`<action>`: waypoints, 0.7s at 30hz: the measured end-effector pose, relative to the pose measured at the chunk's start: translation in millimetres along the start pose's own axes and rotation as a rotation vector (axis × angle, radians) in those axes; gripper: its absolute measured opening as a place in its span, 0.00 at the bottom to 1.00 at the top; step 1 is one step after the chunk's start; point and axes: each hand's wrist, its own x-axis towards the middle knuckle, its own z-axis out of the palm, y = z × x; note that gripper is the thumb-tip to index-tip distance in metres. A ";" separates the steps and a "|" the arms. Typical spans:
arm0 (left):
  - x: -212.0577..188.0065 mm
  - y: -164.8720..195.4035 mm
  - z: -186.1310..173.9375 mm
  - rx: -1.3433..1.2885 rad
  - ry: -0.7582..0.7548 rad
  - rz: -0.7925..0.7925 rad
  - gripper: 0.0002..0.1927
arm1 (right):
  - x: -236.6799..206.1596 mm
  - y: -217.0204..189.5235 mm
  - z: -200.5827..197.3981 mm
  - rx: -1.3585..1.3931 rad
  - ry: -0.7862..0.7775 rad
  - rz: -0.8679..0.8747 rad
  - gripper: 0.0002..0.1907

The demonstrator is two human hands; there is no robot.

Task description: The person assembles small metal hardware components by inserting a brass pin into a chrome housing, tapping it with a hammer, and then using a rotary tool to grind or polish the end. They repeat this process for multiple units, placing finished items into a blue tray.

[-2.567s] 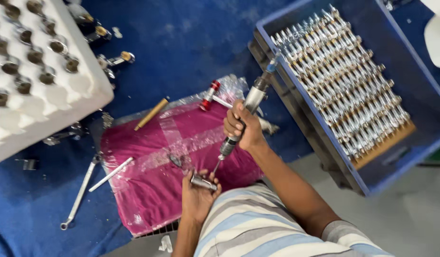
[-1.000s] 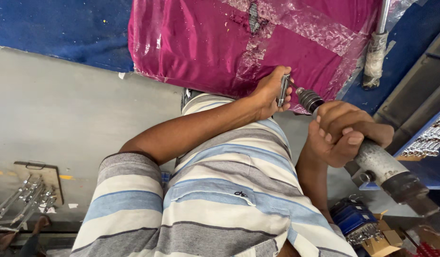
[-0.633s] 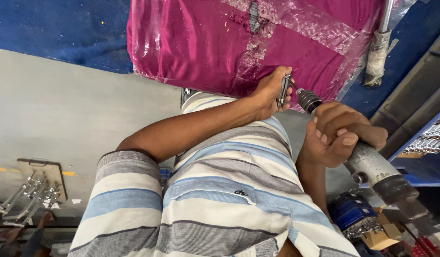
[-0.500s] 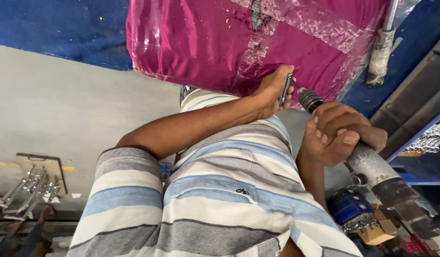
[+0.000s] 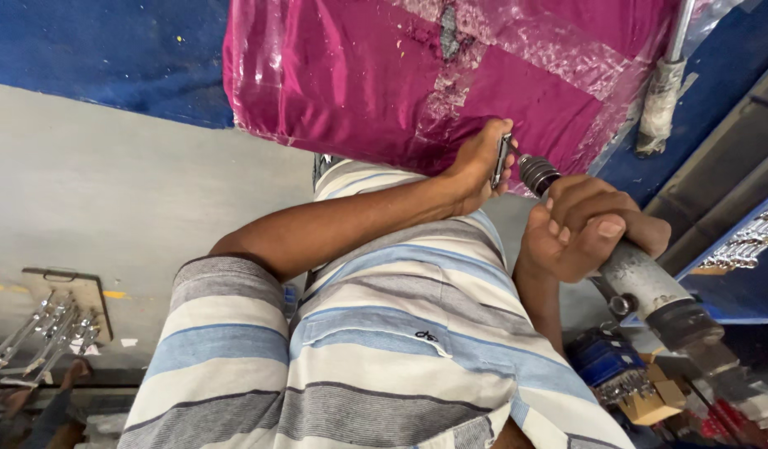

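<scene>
My left hand (image 5: 475,162) grips a small flat metal part (image 5: 501,160) against the edge of a magenta cloth pad (image 5: 384,75) covered in clear plastic. My right hand (image 5: 579,229) is wrapped around a grey cylindrical power driver (image 5: 650,287). The driver's dark ribbed nose (image 5: 535,173) points at the metal part and sits right beside it. My striped shirt (image 5: 384,333) fills the lower middle of the view, and my left forearm crosses over it.
A blue mat (image 5: 93,50) lies under the pad. A cloth-wrapped rod (image 5: 660,91) stands at the upper right. A blue crate with shiny metal pieces (image 5: 745,245) is at the right edge. Metal parts on a board (image 5: 43,324) lie on the grey floor at lower left.
The view has swung from the bench top down to my torso. Over the last second both hands keep their grip, and the driver's nose stays at the part.
</scene>
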 end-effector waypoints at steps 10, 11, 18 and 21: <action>19.7 -6.6 -0.3 -0.030 -0.031 0.047 0.19 | -26.6 15.8 -23.4 0.155 0.044 0.021 0.10; 14.2 -2.5 -0.8 -0.023 -0.040 0.043 0.19 | -25.7 15.4 -29.5 0.193 0.045 0.015 0.10; -105.0 55.0 -54.9 0.558 -0.041 0.858 0.30 | 28.3 13.0 -88.9 1.240 -0.284 -0.127 0.13; -180.8 74.6 -84.4 1.082 0.151 1.418 0.15 | 60.0 56.7 -60.2 1.325 -0.220 0.362 0.21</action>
